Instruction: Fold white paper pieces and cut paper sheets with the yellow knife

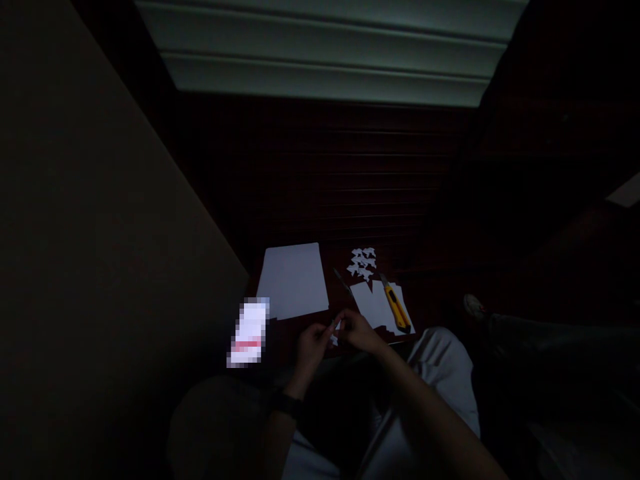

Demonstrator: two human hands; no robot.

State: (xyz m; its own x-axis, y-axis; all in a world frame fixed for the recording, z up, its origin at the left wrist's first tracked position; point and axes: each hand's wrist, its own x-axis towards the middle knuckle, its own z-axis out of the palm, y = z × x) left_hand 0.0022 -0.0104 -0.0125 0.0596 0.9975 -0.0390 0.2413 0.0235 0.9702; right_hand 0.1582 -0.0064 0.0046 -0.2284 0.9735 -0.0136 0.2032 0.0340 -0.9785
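The scene is very dark. My left hand [311,347] and my right hand [356,331] meet above my lap, fingers pinched together on a small white paper piece [336,327]. A dark watch sits on my left wrist. Just beyond my hands lie a cut white sheet [373,305], a yellow utility knife [397,309] on top of it, and a dark pen [342,280] to its left. A pile of small white paper cut-outs [363,261] lies farther back.
A full white paper sheet [294,279] lies to the left on the dark wooden surface [350,200]. A lit phone screen [249,332] glows beside it. A beige wall [90,253] fills the left. A shoe [473,305] shows at right.
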